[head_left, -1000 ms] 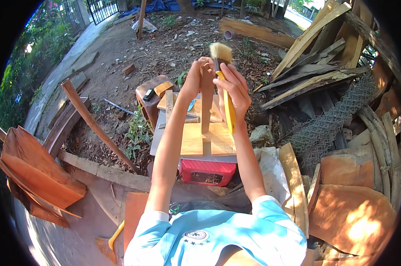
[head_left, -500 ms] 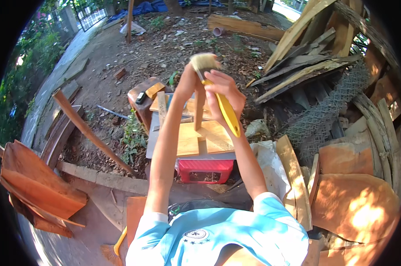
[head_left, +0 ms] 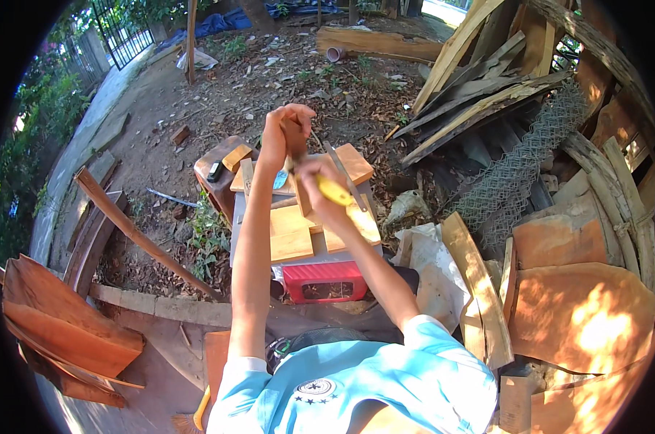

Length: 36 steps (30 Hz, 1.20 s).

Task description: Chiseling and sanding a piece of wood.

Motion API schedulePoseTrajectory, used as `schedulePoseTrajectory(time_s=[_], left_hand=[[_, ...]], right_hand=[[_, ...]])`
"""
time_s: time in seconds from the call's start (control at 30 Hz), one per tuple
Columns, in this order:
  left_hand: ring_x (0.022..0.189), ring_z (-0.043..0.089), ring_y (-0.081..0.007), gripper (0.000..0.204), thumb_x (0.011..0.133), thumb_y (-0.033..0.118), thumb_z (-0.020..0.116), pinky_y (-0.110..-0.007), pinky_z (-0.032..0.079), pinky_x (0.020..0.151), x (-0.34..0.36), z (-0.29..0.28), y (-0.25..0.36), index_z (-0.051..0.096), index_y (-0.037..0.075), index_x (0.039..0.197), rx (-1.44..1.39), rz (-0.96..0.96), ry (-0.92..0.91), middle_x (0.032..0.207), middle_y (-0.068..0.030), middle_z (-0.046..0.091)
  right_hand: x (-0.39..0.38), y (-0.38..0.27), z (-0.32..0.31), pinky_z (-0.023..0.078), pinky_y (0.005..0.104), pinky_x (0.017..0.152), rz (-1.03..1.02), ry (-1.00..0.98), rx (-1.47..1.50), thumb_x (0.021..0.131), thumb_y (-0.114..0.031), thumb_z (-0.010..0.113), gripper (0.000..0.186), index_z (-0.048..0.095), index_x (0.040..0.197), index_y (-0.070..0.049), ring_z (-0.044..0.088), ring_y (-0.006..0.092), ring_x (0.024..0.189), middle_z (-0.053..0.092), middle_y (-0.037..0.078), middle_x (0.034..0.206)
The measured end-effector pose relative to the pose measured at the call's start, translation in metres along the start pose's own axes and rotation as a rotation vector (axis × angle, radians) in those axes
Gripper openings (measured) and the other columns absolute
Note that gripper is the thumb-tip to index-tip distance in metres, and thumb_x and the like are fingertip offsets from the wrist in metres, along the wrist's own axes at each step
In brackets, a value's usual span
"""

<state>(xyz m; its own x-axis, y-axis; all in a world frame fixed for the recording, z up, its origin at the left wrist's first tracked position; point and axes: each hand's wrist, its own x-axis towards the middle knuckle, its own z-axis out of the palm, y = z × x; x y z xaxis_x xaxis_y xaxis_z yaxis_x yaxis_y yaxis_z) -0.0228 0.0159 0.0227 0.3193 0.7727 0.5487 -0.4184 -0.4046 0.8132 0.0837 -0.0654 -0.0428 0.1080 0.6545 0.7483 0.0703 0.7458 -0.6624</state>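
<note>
Our hands are both occupied above the tabletop [head_left: 319,248]: the left hand [head_left: 287,132] is closed around the upper end of a wooden strip [head_left: 301,197], and the right hand [head_left: 319,176], just below it, grips a yellow-handled brush [head_left: 334,192]. The strip stands steeply over the tabletop; we cannot tell whether its lower end touches anything. We judge the brushing to be under way rather than finished, though blur hides the bristles, so how much is brushed and how much is left is unclear. Two pale boards [head_left: 291,244] lie unheld at the tabletop's near edge, a thin dark strip [head_left: 347,176] toward its right. Half a second ago the bristles stood up beside the left hand; now the brush is lower.
</note>
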Motion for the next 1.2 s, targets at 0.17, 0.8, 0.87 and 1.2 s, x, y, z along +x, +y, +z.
schedulePoseTrajectory(time_s=[0.17, 0.8, 0.87, 1.2], left_hand=[[0.08, 0.054, -0.0145, 0.046, 0.086, 0.035, 0.028, -0.026, 0.042, 0.075, -0.002, 0.019, -0.002, 0.052, 0.002, 0.108, -0.212, -0.313, 0.315, 0.081, -0.005, 0.057], [0.1, 0.051, -0.0164, 0.043, 0.089, 0.028, 0.025, -0.03, 0.039, 0.085, 0.015, 0.0, -0.013, 0.048, 0.003, 0.116, -0.124, 0.053, 0.343, 0.11, -0.0085, 0.055], [0.097, 0.054, -0.017, 0.048, 0.087, 0.033, 0.025, -0.031, 0.039, 0.081, 0.011, -0.006, -0.002, 0.05, 0.003, 0.115, -0.157, 0.044, 0.283, 0.107, -0.009, 0.059], [0.096, 0.055, -0.0211, 0.056, 0.081, 0.04, 0.024, -0.035, 0.04, 0.08, 0.001, -0.03, 0.004, 0.054, 0.003, 0.111, 0.025, -0.004, 0.234, 0.098, -0.0112, 0.062]], right_hand=[[0.072, -0.06, -0.004, 0.043, 0.0302, 0.082, -0.133, 0.138, 0.344, 0.08, 0.002, 0.044, 0.008, 0.051, 0.083, 0.0, 0.054, 0.0192, 0.096, 0.061, 0.012, 0.085], [0.092, -0.042, 0.017, 0.043, 0.0271, 0.077, -0.049, 0.139, 0.514, 0.082, 0.0, 0.046, 0.008, 0.048, 0.089, -0.001, 0.055, 0.0129, 0.079, 0.056, 0.014, 0.092], [0.055, -0.004, 0.028, 0.043, 0.0301, 0.078, 0.041, 0.247, 0.57, 0.08, 0.001, 0.046, 0.009, 0.048, 0.088, -0.002, 0.053, 0.0141, 0.082, 0.055, 0.013, 0.089], [0.015, 0.028, 0.041, 0.044, 0.0274, 0.066, 0.661, 0.459, 0.564, 0.075, -0.004, 0.052, 0.007, 0.046, 0.079, -0.004, 0.055, 0.0155, 0.067, 0.056, 0.012, 0.081]])
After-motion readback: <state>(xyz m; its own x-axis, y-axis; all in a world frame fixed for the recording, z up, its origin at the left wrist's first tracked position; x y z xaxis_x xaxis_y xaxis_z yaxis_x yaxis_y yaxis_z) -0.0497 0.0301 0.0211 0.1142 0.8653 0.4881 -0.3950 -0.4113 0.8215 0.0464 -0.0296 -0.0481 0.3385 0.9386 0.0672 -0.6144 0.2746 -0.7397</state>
